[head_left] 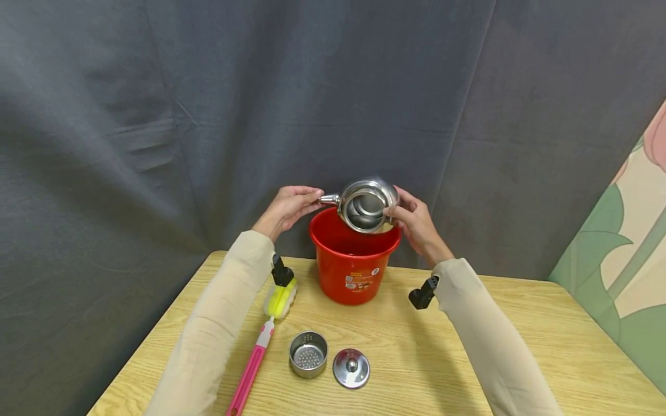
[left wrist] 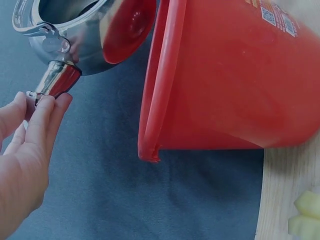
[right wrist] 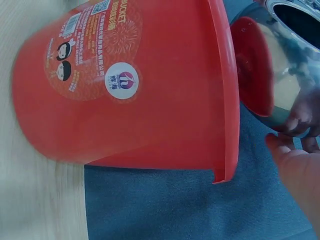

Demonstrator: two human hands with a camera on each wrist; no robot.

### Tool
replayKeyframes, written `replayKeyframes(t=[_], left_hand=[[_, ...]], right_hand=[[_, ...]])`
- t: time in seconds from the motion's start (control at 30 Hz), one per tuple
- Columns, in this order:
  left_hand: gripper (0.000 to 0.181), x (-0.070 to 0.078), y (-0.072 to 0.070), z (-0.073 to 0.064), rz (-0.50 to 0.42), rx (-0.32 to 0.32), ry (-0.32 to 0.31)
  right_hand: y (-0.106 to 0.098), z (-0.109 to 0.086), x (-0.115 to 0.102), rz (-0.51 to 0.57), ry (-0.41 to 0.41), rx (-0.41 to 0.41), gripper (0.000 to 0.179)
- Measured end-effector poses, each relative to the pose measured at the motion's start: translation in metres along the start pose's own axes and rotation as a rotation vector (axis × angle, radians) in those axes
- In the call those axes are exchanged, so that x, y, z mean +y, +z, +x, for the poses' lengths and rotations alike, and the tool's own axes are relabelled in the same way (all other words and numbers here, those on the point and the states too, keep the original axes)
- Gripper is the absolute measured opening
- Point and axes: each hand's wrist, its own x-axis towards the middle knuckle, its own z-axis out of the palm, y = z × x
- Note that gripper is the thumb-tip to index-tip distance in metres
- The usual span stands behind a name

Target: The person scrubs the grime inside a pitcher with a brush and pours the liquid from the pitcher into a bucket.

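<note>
A shiny steel teapot [head_left: 382, 189] is held tilted over the red bucket [head_left: 347, 274], its round mouth facing me and its lid off. My left hand [head_left: 292, 207] pinches the end of the spout [left wrist: 56, 77] between thumb and fingers. On the opposite side, my right hand [head_left: 416, 224] grips the pot's body, thumb near the rim and fingers behind. In the right wrist view, the fingertips of that hand touch the polished body [right wrist: 285, 75], which reflects the red bucket. The bucket's contents are mostly hidden.
On the wooden table [head_left: 406, 358] lie a perforated steel strainer cup [head_left: 308, 355], a steel lid [head_left: 351, 368] with a knob, and a pink-handled brush [head_left: 252, 370] with a yellow-and-white sponge head [head_left: 281, 299]. A grey curtain [head_left: 333, 104] hangs behind.
</note>
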Motion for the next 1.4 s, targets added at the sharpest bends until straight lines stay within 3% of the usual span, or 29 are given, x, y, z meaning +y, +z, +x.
replayKeyframes(t=[0.2,0.43,0.7,0.97,1.17,1.4], left_hand=[[0.032,0.002,0.002,0.000,0.027,0.009,0.001],[0.033,0.004,0.002,0.000,0.023,0.014,-0.002],[0.033,0.008,0.004,0.001,0.037,0.006,0.011],[0.034,0.014,0.007,-0.002,0.087,0.000,-0.012],[0.034,0.019,0.010,-0.007,0.108,-0.020,-0.013],[0.013,0.021,0.014,-0.010,0.068,-0.057,-0.001]], right_hand=[[0.000,0.000,0.001,0.064,0.001,0.020,0.034],[0.000,-0.001,-0.001,0.057,0.096,0.042,0.020],[0.000,-0.003,-0.006,0.016,0.185,0.059,0.027],[-0.003,-0.007,-0.009,-0.017,0.243,0.080,0.012],[-0.004,-0.011,-0.015,-0.028,0.265,0.075,0.021],[-0.006,-0.015,-0.020,-0.015,0.328,0.065,0.032]])
